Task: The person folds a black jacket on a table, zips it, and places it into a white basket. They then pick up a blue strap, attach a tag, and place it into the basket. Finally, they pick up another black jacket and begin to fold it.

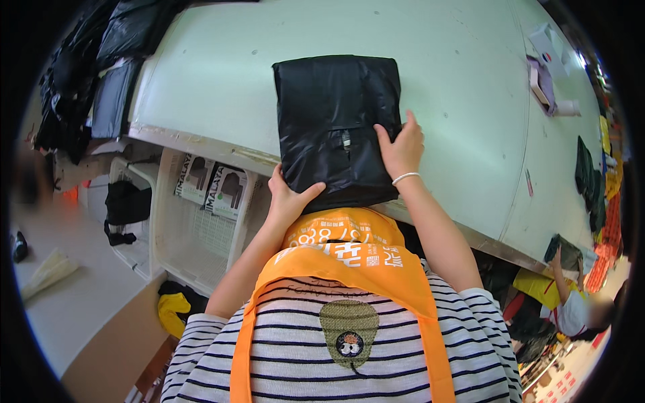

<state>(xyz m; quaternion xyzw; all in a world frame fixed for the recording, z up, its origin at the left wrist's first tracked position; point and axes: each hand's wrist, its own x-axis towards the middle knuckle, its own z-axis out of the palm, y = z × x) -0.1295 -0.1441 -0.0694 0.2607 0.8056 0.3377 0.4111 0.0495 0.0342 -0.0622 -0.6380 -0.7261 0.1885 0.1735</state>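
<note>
A neatly folded black garment (316,107) of shiny, thin fabric lies as a rectangular bundle at the front of the pale table (470,101), its lower end reaching over the edge towards my apron. A small light tag or zip pull shows at the slit in its middle. My left hand (292,198) grips the lower left corner, thumb on top and fingers hidden at the side. At the right edge my right hand (402,148) holds the bundle, thumb pressed on its upper face and the other fingers along the side.
Black garments and bags (114,94) are piled at the left. Below the table edge stands a white plastic basket (201,242) with printed packets inside. A white box (547,50) and a pen (529,181) lie at the right. Another person (568,302) works at the far right.
</note>
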